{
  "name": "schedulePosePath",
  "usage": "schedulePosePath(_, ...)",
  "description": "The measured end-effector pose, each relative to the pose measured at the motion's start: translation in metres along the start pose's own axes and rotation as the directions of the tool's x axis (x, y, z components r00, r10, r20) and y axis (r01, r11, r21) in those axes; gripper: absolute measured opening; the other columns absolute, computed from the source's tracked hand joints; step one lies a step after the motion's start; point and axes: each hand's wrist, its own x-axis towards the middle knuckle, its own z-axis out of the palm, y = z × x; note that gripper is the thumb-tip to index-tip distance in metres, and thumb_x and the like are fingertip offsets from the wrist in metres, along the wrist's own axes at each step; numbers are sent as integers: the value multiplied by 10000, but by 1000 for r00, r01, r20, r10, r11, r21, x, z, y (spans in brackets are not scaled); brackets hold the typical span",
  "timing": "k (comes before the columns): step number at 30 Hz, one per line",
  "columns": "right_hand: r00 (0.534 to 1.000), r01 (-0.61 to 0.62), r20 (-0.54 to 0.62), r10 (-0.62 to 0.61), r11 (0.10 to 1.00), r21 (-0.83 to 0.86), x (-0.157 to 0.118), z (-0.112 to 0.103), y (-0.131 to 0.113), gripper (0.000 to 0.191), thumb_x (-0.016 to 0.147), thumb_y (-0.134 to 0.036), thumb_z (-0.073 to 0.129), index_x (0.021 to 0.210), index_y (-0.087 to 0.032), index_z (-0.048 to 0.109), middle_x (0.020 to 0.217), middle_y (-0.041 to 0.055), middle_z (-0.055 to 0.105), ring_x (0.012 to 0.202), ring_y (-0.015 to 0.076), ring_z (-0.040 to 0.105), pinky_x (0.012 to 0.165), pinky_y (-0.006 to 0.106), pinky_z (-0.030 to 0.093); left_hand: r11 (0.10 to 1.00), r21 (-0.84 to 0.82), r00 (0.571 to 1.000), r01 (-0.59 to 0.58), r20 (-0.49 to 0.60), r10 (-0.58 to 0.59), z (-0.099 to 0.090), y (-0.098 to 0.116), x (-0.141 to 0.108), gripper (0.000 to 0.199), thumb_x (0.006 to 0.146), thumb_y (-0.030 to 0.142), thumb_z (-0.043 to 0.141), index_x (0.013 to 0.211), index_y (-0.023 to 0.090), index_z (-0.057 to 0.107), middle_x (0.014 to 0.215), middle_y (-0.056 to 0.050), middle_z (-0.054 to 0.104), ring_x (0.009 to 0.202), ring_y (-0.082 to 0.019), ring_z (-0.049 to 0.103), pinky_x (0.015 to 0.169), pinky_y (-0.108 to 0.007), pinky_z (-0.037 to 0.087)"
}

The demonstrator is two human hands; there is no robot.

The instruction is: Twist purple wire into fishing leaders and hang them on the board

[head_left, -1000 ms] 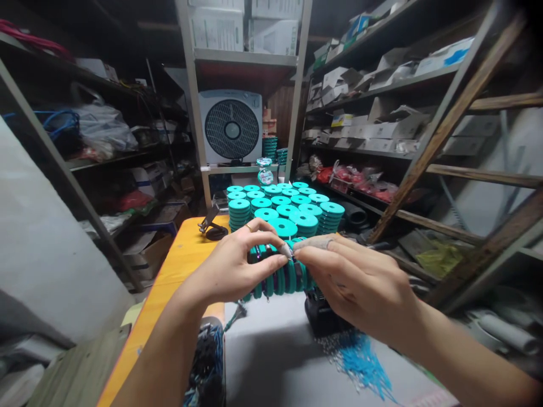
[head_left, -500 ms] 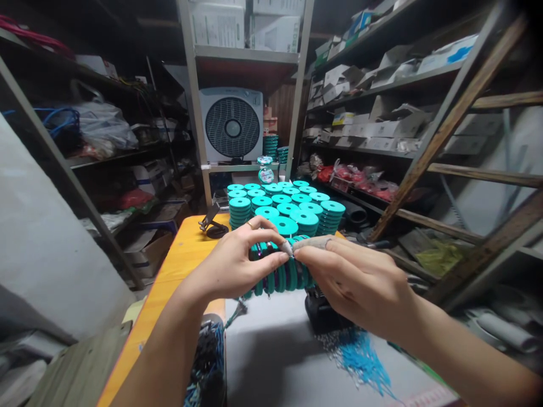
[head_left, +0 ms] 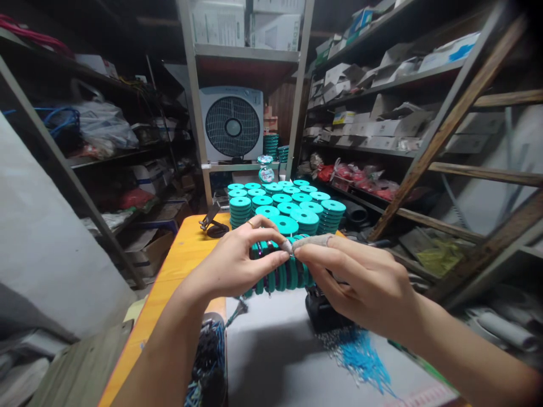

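My left hand (head_left: 250,254) and my right hand (head_left: 360,268) meet fingertip to fingertip at the middle of the view. Thumb and index finger of each are pinched together on something too small to make out. A pale wrap covers the right index finger, and the left index tip is wrapped too. Directly behind the fingers is a row of teal spools (head_left: 280,280) standing on edge, partly hidden by my hands. Beyond them, stacks of flat teal spools (head_left: 305,217) fill the far end of the table.
On the grey work surface (head_left: 271,350) lie a bunch of blue cords with metal ends (head_left: 365,359) and a black object (head_left: 318,311). A tray of dark and blue cords (head_left: 207,356) sits at the left. A box fan (head_left: 232,124) and a wooden ladder (head_left: 449,164) stand beyond.
The right hand's fingers have shifted very slightly at the pinch. The left hand holds nearly the same pose, and the spools and cords are as before.
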Motion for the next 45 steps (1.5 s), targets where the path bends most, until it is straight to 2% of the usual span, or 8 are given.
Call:
schedulePosePath(10,999,-1,45,1,1000,2,1,-2,0,325,844,44,536,1119,-125,571,882,80,679,712,135,583,629,234,471,1000,15,1000,-10,-2,10,1,-1,-1,146,906,326,579,948,226,677,1052,-18,572,975,-168,596,892,-337,473)
schedulePosePath(16,992,-8,125,7,1000,13,6,-2,-1,274,859,36,471,1035,-149,570,843,69,668,831,189,621,729,289,501,999,25,1000,-23,5,23,-1,1,-1,143,910,312,576,952,214,671,1050,-29,568,983,-166,594,909,-338,465)
schedulePosePath(23,982,-32,187,15,995,90,8,-1,0,337,856,47,395,1048,-185,547,802,39,600,749,168,523,676,274,466,999,31,999,-35,10,35,-3,1,-2,145,923,298,557,955,210,667,1050,-32,571,989,-160,591,919,-320,460)
schedulePosePath(30,978,-40,207,6,986,160,10,-2,2,268,863,30,398,971,-175,534,776,34,570,718,163,507,651,264,429,999,41,1000,-19,-2,19,-2,2,-2,118,928,255,533,974,238,640,1044,-14,606,985,-166,599,899,-313,468)
schedulePosePath(34,978,-55,205,24,988,147,10,-3,3,240,872,18,418,930,-181,538,762,27,592,701,151,529,645,258,433,1000,-9,999,26,-33,-27,-1,2,-3,145,928,267,538,1065,232,571,1073,-14,631,1010,-166,593,903,-310,466)
schedulePosePath(39,988,-46,151,27,992,120,7,-1,2,232,861,13,445,935,-181,549,801,46,658,748,159,626,661,258,493,994,-20,993,104,-50,-105,-1,3,-3,190,981,327,419,1000,220,574,1021,-36,643,974,-188,601,862,-350,465)
schedulePosePath(45,998,9,63,-13,997,72,-1,5,0,288,788,72,489,942,-163,553,818,58,687,787,173,672,728,285,557,995,13,986,103,-137,-100,5,1,-7,152,961,270,441,1038,215,560,1076,-47,626,1016,-202,581,897,-384,445)
